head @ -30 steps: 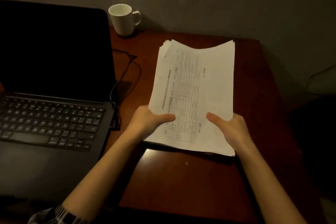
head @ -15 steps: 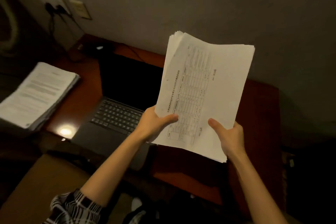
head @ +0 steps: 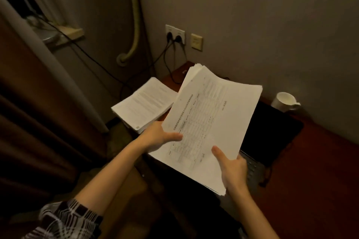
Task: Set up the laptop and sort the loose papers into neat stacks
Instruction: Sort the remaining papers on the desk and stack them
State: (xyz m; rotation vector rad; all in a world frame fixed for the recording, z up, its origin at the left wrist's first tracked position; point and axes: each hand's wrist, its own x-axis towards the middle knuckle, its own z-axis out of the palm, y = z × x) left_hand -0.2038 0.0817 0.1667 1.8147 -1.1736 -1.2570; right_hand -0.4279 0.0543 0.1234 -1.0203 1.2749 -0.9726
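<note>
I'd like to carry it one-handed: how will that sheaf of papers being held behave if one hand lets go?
The sheaf of papers would probably droop: its far edge already curves with the left hand and right hand both holding the near end. Sheets look unbound and fanned at the top corner, so they may slide apart. It looks thick, so likely heavy for a one-handed pinch.

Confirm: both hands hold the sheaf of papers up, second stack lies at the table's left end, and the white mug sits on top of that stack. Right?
Not quite. The head view shows the white mug on the table by the wall, right of the laptop, not on the second stack. The rest holds: left hand and right hand hold the sheaf of papers up.
</note>
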